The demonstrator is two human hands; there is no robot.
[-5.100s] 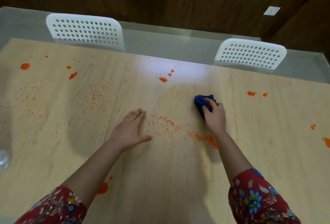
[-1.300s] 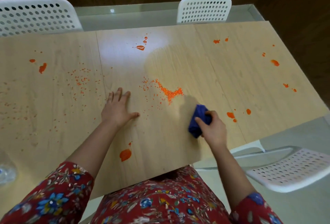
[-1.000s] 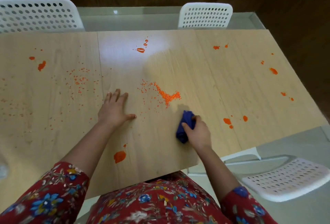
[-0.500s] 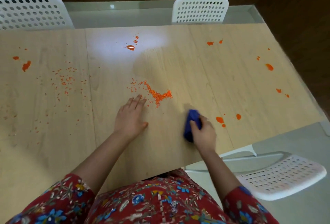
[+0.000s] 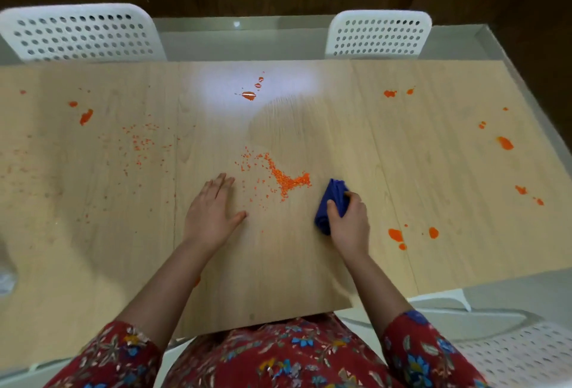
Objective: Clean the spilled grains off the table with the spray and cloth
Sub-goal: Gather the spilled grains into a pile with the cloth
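A person in a red floral top leans over a pale wooden table (image 5: 278, 279), both bare forearms stretched across it. The left hand (image 5: 212, 214) lies flat, palm down on the wood. Its fingers are straight, close together and pointing away from the body, the thumb splayed out to the right; it holds nothing. The right hand (image 5: 349, 223) grips a bunched blue cloth (image 5: 329, 202), fingers curled over its top and the thumb wrapped round its near side, the wad pressed down on the tabletop.

Between the two hands, a little farther from the person, sits a heap of orange grains (image 5: 286, 180), gathered into a ragged ridge. The cloth's far end lies just beside the heap's right tip; whether the two touch cannot be told. Loose grains trail from the heap toward the left hand's fingertips. A thinner scatter of grains (image 5: 142, 143) speckles the table's left part, well apart from both hands.

Orange smears (image 5: 396, 234) dot the wood to the right of the cloth, with more toward the far edge and both ends. A far-left chair (image 5: 83, 33) and a far-right chair (image 5: 379, 34), both white and perforated, stand across the table. A near-right chair (image 5: 520, 356) of the same kind stands beside the person. A pale blurred object (image 5: 6, 279) at the left edge is too indistinct to name.
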